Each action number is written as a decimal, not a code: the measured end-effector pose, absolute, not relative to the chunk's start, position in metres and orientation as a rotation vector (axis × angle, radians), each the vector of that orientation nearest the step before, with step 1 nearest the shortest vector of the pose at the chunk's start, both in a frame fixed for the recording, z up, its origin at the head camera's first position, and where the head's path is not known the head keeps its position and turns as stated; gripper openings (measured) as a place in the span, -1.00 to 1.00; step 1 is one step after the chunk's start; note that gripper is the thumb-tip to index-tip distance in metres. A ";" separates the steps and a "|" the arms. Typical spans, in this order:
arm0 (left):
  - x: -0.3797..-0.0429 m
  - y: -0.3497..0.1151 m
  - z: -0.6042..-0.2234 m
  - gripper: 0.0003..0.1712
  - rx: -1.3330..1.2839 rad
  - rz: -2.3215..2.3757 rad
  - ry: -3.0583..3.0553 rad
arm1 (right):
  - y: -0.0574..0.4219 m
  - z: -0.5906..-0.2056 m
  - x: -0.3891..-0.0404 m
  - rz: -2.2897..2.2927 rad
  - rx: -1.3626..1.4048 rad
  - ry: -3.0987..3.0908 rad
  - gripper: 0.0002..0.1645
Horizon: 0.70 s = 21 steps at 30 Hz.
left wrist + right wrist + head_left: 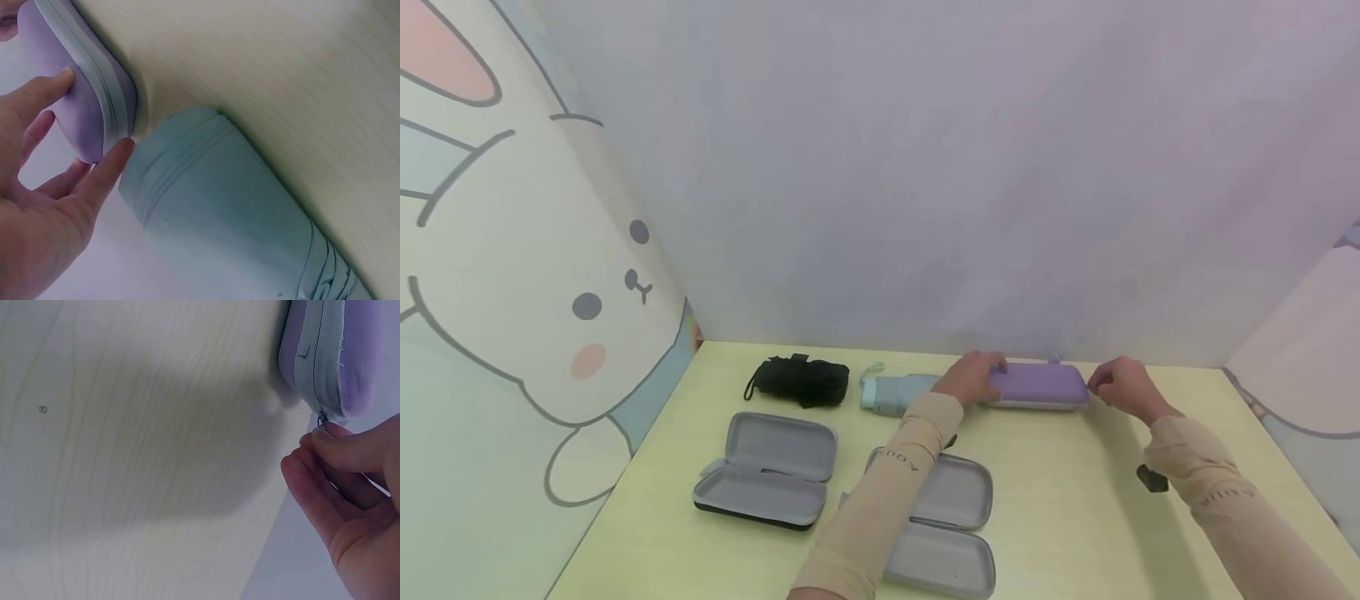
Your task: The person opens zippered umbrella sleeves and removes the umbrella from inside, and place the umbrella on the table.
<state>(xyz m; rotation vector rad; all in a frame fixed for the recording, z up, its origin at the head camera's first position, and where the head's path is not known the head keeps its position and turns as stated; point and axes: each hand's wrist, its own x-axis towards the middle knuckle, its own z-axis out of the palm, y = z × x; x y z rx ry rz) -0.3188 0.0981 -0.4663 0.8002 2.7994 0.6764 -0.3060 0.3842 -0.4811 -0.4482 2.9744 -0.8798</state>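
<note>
A purple hard zip case (1041, 385) lies closed at the back of the table, a pale grey zip band round its side. My left hand (972, 377) holds its left end, and the left wrist view shows a fingertip on the purple shell (81, 112) and another at the band. At the opposite end my right hand (1126, 385) pinches the zipper pull (322, 419) between thumb and finger; most of the pull is hidden by the fingertips. A light blue folded umbrella (212, 206) lies just left of the case, partly under my left hand in the head view.
Left of the blue umbrella is a black folded umbrella (801, 381). Two grey-lined cases lie open nearer me, one at the left (767, 492) and one (943, 558) partly behind my left forearm. Walls rise behind the table and at both sides.
</note>
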 end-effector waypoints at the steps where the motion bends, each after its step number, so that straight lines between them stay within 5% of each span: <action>1: -0.319 0.098 -0.467 -0.54 0.802 0.674 2.798 | 0.384 -0.481 -0.305 -0.878 -0.447 2.974 -0.78; 21: -0.315 0.098 -0.463 -0.53 0.756 0.676 2.793 | 0.382 -0.481 -0.290 -0.885 -0.422 2.960 -0.77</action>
